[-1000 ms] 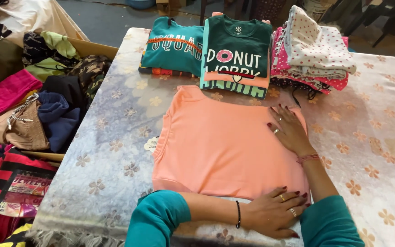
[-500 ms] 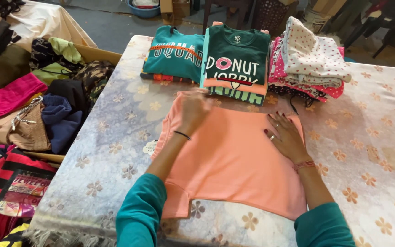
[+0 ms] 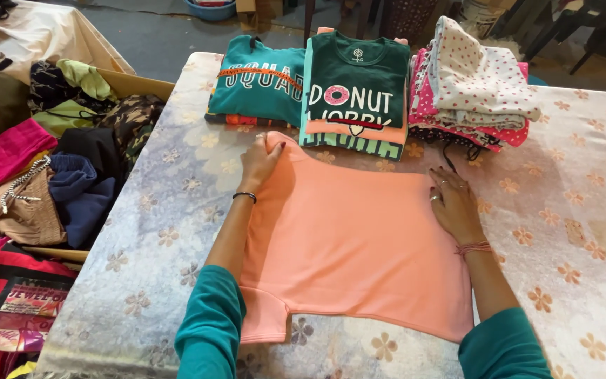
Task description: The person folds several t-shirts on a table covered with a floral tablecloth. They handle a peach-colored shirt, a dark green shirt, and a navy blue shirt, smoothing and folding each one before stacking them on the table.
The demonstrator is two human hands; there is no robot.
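The left hand (image 3: 259, 160) rests on the far left corner of a peach-coloured garment (image 3: 355, 242) that lies spread flat on the desk (image 3: 562, 238). Its fingers are curled over the cloth at that corner, pinching the edge lightly rather than lying fully flat; a dark band circles the wrist just behind it. The right hand (image 3: 452, 203) lies open and palm-down on the garment's far right edge, fingers spread and pressing the fabric to the desk, gripping nothing. Rings show on its fingers, and a reddish thread sits around the wrist. Both forearms run back toward the camera in teal sleeves.

The garment fills the space between the two hands and stretches from them back to the near edge of the desk, where a short sleeve sticks out below the left forearm.

Just beyond the left hand stands a stack of folded teal tops (image 3: 257, 88). Beyond and between the hands, a taller stack topped by a dark green printed shirt (image 3: 359, 91) nearly touches the garment's far edge. Beyond the right hand sits a pile of pink and white dotted clothes (image 3: 475, 88). Well to the left of the left hand, off the desk, lies a heap of loose clothing (image 3: 43, 161) in a cardboard box.
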